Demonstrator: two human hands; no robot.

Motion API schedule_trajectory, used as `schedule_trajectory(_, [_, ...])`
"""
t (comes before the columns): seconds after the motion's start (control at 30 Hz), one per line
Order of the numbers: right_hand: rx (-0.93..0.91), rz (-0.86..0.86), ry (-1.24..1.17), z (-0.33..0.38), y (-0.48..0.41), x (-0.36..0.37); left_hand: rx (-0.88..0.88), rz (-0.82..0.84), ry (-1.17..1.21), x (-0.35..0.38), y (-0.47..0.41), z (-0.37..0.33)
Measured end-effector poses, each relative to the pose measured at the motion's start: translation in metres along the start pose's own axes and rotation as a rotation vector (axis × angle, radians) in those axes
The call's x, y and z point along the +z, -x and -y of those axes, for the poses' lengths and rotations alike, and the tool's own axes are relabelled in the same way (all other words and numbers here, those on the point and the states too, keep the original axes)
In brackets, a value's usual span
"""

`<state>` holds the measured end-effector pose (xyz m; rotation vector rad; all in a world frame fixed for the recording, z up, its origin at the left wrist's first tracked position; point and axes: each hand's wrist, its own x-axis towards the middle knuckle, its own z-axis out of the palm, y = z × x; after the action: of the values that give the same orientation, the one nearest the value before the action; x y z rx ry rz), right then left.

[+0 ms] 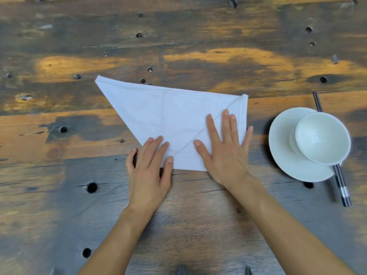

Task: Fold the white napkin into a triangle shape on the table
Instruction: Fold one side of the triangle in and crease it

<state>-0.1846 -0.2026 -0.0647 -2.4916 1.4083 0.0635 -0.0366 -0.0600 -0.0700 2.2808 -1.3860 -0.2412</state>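
Observation:
The white napkin [168,114] lies flat on the wooden table [178,46], folded, with one long point reaching to the far left and a right-hand flap turned over along a diagonal crease. My right hand [224,147] presses flat on that flap, fingers spread. My left hand [151,169] rests flat on the napkin's near left corner, fingertips on the cloth and palm on the table. Neither hand grips anything.
A white bowl [322,137] sits on a white plate [282,147] to the right of the napkin. Dark chopsticks [342,187] lie under the plate's right side. Several dark holes dot the tabletop.

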Motion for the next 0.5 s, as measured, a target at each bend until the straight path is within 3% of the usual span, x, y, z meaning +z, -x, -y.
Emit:
schedule_trajectory(0.17, [0.07, 0.092, 0.077, -0.005, -0.006, -0.005, 0.005, 0.02, -0.029, -0.002, 0.0, -0.002])
schedule_trajectory(0.23, [0.057, 0.044, 0.063, 0.001, -0.005, -0.006, -0.01, 0.031, -0.015, -0.003, 0.001, -0.001])
schedule_trajectory(0.33, [-0.189, -0.035, -0.036, 0.021, 0.006, -0.006, -0.035, 0.06, 0.004, -0.004, -0.001, 0.002])
schedule_trajectory(0.43, [-0.545, 0.098, -0.093, 0.046, 0.024, 0.0, -0.04, 0.095, -0.029, -0.001, 0.0, 0.006])
schedule_trajectory(0.5, [-0.639, 0.182, -0.035, 0.048, 0.028, 0.005, -0.071, 0.105, -0.063, 0.001, 0.0, 0.008])
